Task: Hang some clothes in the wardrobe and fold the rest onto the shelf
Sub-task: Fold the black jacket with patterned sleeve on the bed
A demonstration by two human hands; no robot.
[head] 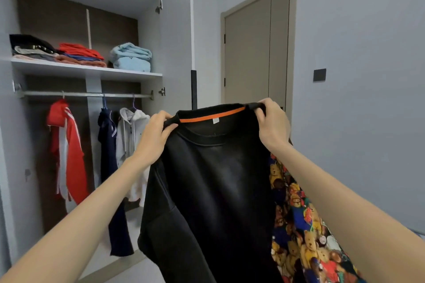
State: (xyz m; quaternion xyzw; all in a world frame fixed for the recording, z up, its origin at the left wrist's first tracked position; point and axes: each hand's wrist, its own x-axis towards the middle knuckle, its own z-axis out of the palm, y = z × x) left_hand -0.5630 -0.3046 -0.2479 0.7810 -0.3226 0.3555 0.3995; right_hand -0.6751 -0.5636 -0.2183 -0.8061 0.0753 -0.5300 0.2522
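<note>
The person holds up a black sweatshirt (213, 186) in the near middle of the scene, its body hanging down from the collar. The left hand (153, 139) grasps the left side of the neckline, fingers curled over the fabric with the thumb pinching it. The right hand (272, 122) grips the right side of the collar in the same way, fingers folded over the top edge. An orange strip (211, 116) runs along the inside of the back neck, between the two hands.

To the left stands the open wardrobe (174, 37). On its shelf (92, 71) lie folded stacks: a dark pile (32, 47) at the far left, a red and blue pile (80, 55) beside it, and a light blue bundle (131, 57) to the right. Below, on the hanging rail (87, 94), hang a red jacket (69, 156) with white stripes, a navy garment (112, 179) and a white hooded top (131, 142), the last partly hidden by the left arm.

Behind the sweatshirt, at the lower right, shows a cloth printed with teddy bears (303, 232). Farther right is a closed door (255, 46) and a dark wall switch (319, 74).
</note>
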